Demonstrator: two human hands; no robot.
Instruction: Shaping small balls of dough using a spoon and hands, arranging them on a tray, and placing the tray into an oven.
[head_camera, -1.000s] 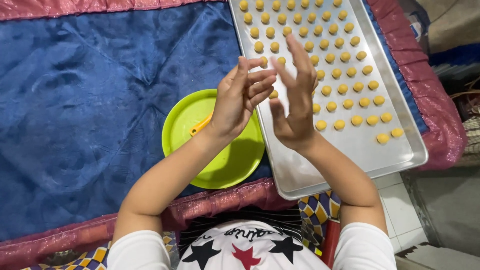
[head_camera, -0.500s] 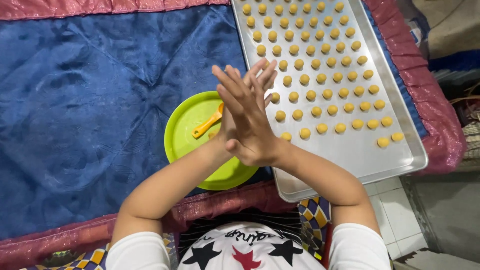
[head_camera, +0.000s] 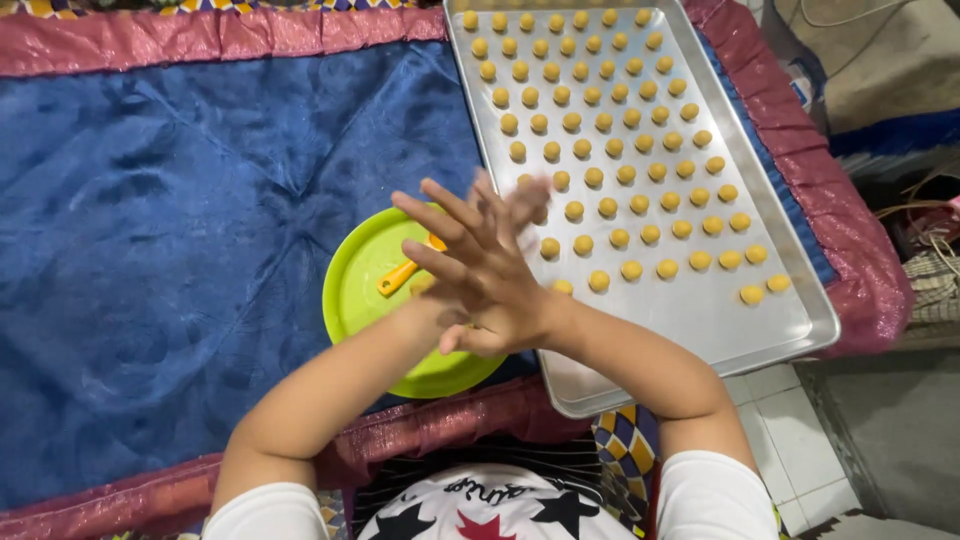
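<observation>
My two hands meet palm to palm over the near edge of a lime green plate (head_camera: 358, 300) and the left rim of a metal baking tray (head_camera: 700, 325). My right hand (head_camera: 480, 280) lies on top, its fingers spread and pointing up-left. My left hand (head_camera: 522, 200) is under it; only its blurred fingertips show. Whatever is between the palms is hidden. A small orange-handled tool (head_camera: 400, 276) lies on the plate. Several rows of small yellow dough balls (head_camera: 605, 175) cover the tray.
Plate and tray rest on a blue cloth (head_camera: 200, 210) with a shiny pink border (head_camera: 200, 40). The tray's right side reaches the cloth's edge; beyond it are a tiled floor (head_camera: 800, 400) and cluttered items (head_camera: 930, 260).
My hands were slightly apart, then pressed together. They have slid across each other, and the fingers now point up-left. The view has shifted slightly.
</observation>
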